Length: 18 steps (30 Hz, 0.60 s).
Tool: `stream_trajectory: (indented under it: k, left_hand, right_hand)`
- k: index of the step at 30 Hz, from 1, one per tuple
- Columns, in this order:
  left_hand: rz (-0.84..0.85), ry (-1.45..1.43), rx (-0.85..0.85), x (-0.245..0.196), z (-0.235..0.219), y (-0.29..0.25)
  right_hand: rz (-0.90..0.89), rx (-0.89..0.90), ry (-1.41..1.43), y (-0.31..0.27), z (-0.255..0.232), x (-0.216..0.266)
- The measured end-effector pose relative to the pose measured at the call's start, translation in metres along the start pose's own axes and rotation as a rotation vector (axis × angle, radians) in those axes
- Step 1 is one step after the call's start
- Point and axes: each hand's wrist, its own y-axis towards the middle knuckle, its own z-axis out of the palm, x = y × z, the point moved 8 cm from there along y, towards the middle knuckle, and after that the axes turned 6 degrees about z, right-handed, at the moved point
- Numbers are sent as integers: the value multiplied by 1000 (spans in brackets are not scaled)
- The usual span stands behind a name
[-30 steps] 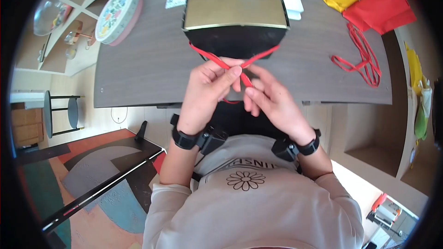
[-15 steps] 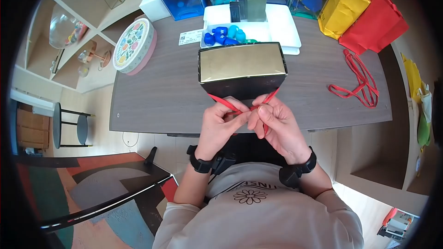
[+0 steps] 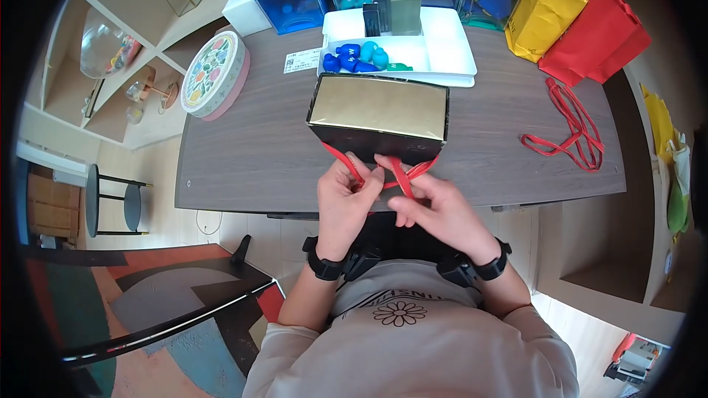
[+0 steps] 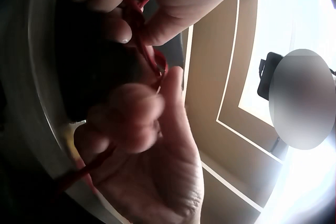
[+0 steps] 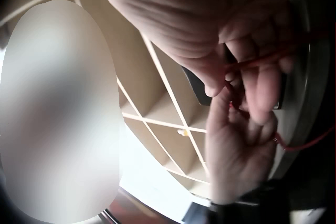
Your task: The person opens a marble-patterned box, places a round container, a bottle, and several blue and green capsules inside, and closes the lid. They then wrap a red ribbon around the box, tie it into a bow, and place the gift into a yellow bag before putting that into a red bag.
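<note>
A black box with a gold top [image 3: 377,107] stands at the near side of the table, directly beyond both hands. Red ribbon [image 3: 338,153] comes from its two lower front corners and crosses between the hands. My left hand [image 3: 344,195] pinches the ribbon between thumb and fingers, close to the box's front. Over the fingers of my right hand [image 3: 439,214] runs a ribbon strand, and the fingers curl around it at the crossing. The left wrist view shows a small twisted loop of ribbon [image 4: 149,56] between the two thumbs. The fingers partly hide the crossing.
A second red ribbon [image 3: 571,129] lies loosely coiled at right. Beyond the box stands a white tray [image 3: 450,48] with blue and teal pieces and small boxes. Yellow [image 3: 542,11] and red [image 3: 597,33] paper bags stand back right; a round floral box [image 3: 215,74] sits left.
The head view has tilted up, showing more of the table's back. The right fingers have moved toward the box, and the ribbon strand now lies over them. The left hand keeps its pinch.
</note>
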Motion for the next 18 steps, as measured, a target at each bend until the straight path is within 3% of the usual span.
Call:
stream_trajectory:
  k: [3, 11, 18]
  left_hand:
    - [-44, 8, 62, 1, 0, -1]
    - [-163, 1, 203, 9, 9, -3]
    - [-165, -27, 185, 3, 4, -1]
  right_hand:
    - [-103, -232, -809, -9, -3, 15]
    - [-152, -412, -935, -61, -57, 34]
    - [114, -724, -1170, -118, -121, 30]
